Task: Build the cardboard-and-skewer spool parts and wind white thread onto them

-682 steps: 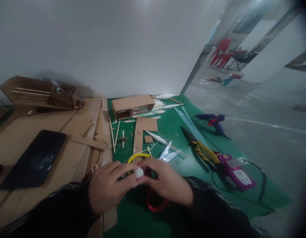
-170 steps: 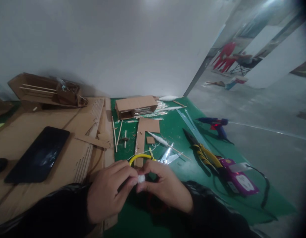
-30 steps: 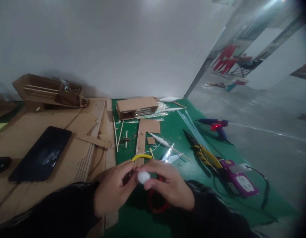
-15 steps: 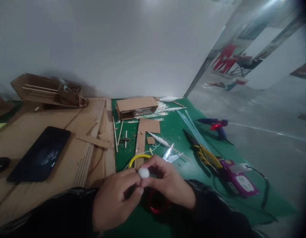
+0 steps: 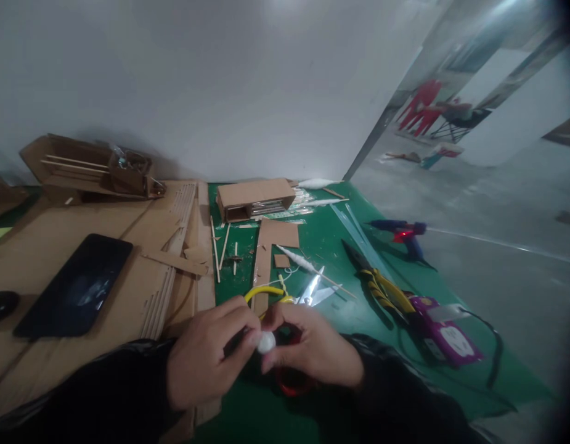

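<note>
A small white rounded thing [image 5: 266, 342] is pinched between both hands in front of my body; it may be wound thread, but I cannot tell. My left hand [image 5: 215, 348] presses thumb and forefinger against its left side. On the other side, my right hand [image 5: 315, 345] grips it between thumb and fingers. Just beyond the hands lie scissors [image 5: 313, 288] with bright blades spread, their handles partly hidden. A yellow curved band [image 5: 265, 290] shows behind the fingers. Under my right hand a red ring-shaped thing [image 5: 294, 388] is partly covered.
Green tabletop holds a cardboard box [image 5: 254, 197], a white-wound stick [image 5: 296, 259], pliers [image 5: 377, 280], a glue gun [image 5: 407, 234] and a purple box [image 5: 446, 333]. Stacked cardboard [image 5: 104, 222] on the left carries a black tablet-like device [image 5: 76, 287]. A wall [image 5: 196, 92] stands behind.
Both hands have come slightly nearer my body with the white thing. My left fingers have shifted on it, and more of the scissors and yellow band shows.
</note>
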Tool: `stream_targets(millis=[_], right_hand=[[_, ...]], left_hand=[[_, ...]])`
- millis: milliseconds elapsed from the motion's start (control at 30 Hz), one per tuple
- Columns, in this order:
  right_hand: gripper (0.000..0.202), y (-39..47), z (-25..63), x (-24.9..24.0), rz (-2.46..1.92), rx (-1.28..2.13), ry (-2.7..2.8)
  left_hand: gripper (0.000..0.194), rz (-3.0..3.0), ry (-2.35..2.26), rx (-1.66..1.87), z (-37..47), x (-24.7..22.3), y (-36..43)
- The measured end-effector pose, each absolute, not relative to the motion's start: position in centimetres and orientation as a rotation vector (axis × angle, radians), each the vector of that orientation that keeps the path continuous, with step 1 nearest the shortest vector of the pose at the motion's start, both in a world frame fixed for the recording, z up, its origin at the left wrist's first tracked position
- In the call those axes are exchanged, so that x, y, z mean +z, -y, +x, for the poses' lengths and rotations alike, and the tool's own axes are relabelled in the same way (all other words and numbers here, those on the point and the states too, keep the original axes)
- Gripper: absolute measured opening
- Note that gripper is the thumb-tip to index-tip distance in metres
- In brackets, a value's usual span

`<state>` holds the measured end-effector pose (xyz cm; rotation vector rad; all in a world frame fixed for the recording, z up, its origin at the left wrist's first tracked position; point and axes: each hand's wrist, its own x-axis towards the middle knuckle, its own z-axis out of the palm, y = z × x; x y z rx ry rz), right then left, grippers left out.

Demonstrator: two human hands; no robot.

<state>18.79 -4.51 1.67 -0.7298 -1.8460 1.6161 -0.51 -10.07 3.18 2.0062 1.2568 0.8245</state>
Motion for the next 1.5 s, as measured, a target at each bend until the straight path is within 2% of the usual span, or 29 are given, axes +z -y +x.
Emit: stream_targets(millis=[200,400,533,733,1033,1267,1500], right_hand=[[0.032,5.2,18.9,2.1,-0.746,1.583,1.835],[0.055,5.9,19.1,2.1,-0.649,1.766,1.745],[0.037,5.3,19.2,2.5,-0.632,1.609,1.873],[0.034,4.5,18.9,3.0,-0.581,1.308,1.829],[0.024,5.2,18.8,2.1,-0.909,1.22,1.773],[0.024,5.0,18.8,2.2,-0.835,1.268,1.747],[0.024,4.6,18.5,1.8,-0.697,1.418,1.75]], left_hand=[[0.017,1.927,-1.344,0.824,-0.7,3.3,9.4],[0.025,1.694,-1.242,0.813,-0.3,2.6,9.1],[0.027,1.565,-1.2,0.778,-0.2,1.5,9.1],[0.023,1.626,-1.262,0.734,0.2,1.0,9.4],[0.021,1.779,-1.188,0.767,1.0,2.5,10.7],[0.022,1.874,-1.19,0.74,0.8,2.4,10.9],[0.023,1.852,-1.249,0.899,0.3,4.0,10.6]])
